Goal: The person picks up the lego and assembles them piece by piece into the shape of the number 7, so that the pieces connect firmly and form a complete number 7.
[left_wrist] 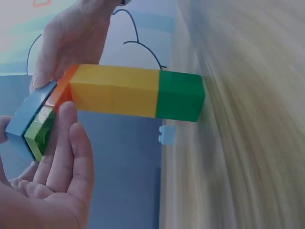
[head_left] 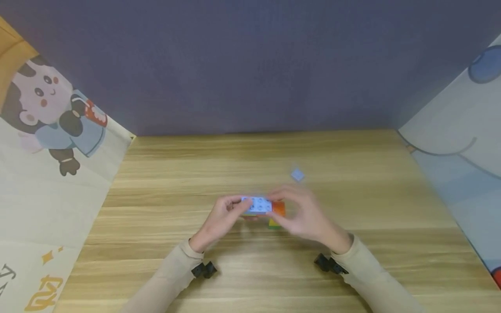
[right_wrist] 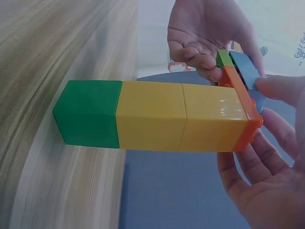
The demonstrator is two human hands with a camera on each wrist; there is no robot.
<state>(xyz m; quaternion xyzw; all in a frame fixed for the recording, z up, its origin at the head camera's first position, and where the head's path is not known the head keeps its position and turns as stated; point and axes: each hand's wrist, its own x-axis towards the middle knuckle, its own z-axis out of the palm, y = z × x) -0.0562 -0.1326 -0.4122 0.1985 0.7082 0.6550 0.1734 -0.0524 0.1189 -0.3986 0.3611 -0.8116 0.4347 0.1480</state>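
From far off, I see the left hand (head_left: 221, 217) pinch one end of the long blue block (head_left: 260, 206), with a light green block (left_wrist: 39, 131) under that end. The right hand (head_left: 307, 215) pinches the other end, perhaps to keep it level. It lies over the orange block (right_wrist: 243, 107); I can't tell if it's snapped on. Below, two yellow blocks (right_wrist: 152, 114) and a dark green block (right_wrist: 90, 114) stand upright on the table (head_left: 176, 174), likely making a firm base.

A dark blue-grey wall (head_left: 250, 65) rises behind the pale wood-grained table (head_left: 195, 161); left of the table stands a white cartoon-printed panel (head_left: 51, 195), right a white-and-blue printed panel (head_left: 458, 161).
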